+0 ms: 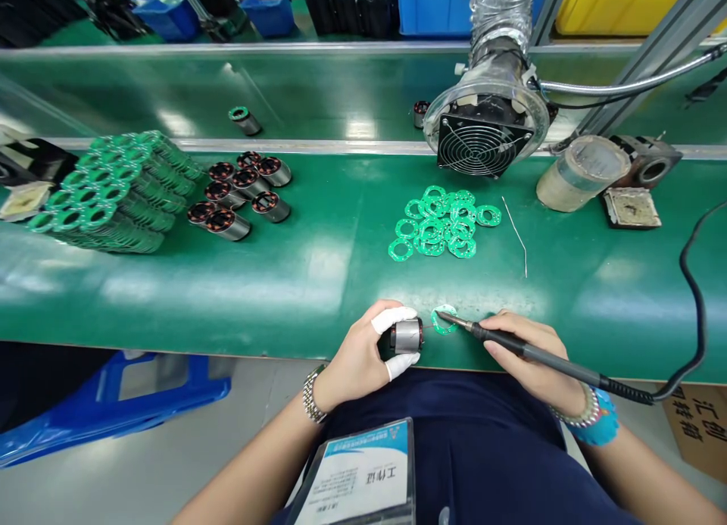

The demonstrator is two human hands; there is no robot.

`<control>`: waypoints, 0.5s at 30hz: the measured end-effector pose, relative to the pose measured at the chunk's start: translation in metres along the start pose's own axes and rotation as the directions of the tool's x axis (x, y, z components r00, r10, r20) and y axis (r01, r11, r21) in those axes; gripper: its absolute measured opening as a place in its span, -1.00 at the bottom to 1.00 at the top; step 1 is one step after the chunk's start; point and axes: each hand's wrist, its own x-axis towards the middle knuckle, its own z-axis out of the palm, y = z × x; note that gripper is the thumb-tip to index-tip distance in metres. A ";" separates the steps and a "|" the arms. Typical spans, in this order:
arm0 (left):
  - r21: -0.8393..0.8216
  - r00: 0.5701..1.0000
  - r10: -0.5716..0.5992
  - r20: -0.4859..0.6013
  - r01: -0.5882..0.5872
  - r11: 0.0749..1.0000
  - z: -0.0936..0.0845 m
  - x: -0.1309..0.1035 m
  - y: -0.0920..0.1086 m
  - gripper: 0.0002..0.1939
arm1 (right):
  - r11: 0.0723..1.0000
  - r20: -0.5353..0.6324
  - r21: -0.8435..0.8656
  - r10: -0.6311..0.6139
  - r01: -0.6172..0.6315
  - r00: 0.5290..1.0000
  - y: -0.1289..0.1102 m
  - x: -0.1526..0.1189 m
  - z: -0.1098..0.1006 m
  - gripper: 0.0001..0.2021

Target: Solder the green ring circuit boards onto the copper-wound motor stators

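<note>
My left hand (363,351), with white covers on two fingers, grips a motor stator (407,335) lying on its side near the bench's front edge. A thin reddish wire runs from the stator's right end to a green ring-shaped circuit board (444,320) on the mat. In my right hand (528,358) is a soldering iron (511,343), held like a pen. Its tip reaches the ring board; whether it presses on the board or hovers just over it I cannot tell.
Loose ring boards (432,229) lie ahead beside a bent wire (518,237). Fume fan (482,139), round tub (585,173) and soldering sponge (631,207) stand behind and right. Several stators (250,184) and stacked boards (113,192) stand left. The iron's black cord (693,282) loops at right.
</note>
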 end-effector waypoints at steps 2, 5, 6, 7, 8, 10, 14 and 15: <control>0.001 1.000 -0.004 -0.001 0.004 1.000 0.000 0.000 0.000 -0.55 | 1.000 0.003 0.001 0.004 -0.004 1.000 0.000 0.000 0.000 -0.85; 0.001 1.000 -0.008 -0.001 0.008 1.000 0.000 -0.001 0.000 -0.55 | 1.000 0.012 -0.005 0.016 -0.016 1.000 0.001 0.000 0.000 -0.85; 0.002 1.000 -0.007 -0.002 0.007 1.000 0.000 -0.001 0.000 -0.54 | 1.000 0.012 -0.009 0.019 -0.019 1.000 0.001 0.000 0.001 -0.84; 0.003 1.000 -0.005 -0.002 0.005 1.000 0.000 -0.001 -0.001 -0.54 | 1.000 0.011 -0.013 0.022 -0.022 1.000 0.001 -0.001 0.001 -0.84; 0.004 1.000 -0.003 -0.002 0.003 1.000 0.000 -0.001 -0.001 -0.54 | 1.000 0.009 -0.017 0.026 -0.026 1.000 0.001 -0.001 0.001 -0.84; 0.004 1.000 0.002 -0.004 -0.002 1.000 0.000 0.000 -0.001 -0.54 | 0.999 0.006 -0.021 0.035 -0.035 0.999 0.001 -0.001 0.002 -0.83; -0.004 1.000 0.009 -0.015 -0.009 1.000 0.000 -0.001 -0.002 -0.54 | 0.996 0.010 -0.037 0.083 -0.082 0.997 0.000 0.000 -0.001 -0.84; -0.007 1.000 0.009 -0.017 -0.010 1.000 0.000 -0.001 -0.002 -0.54 | 0.994 0.008 -0.038 0.099 -0.099 0.995 0.001 0.000 -0.002 -0.85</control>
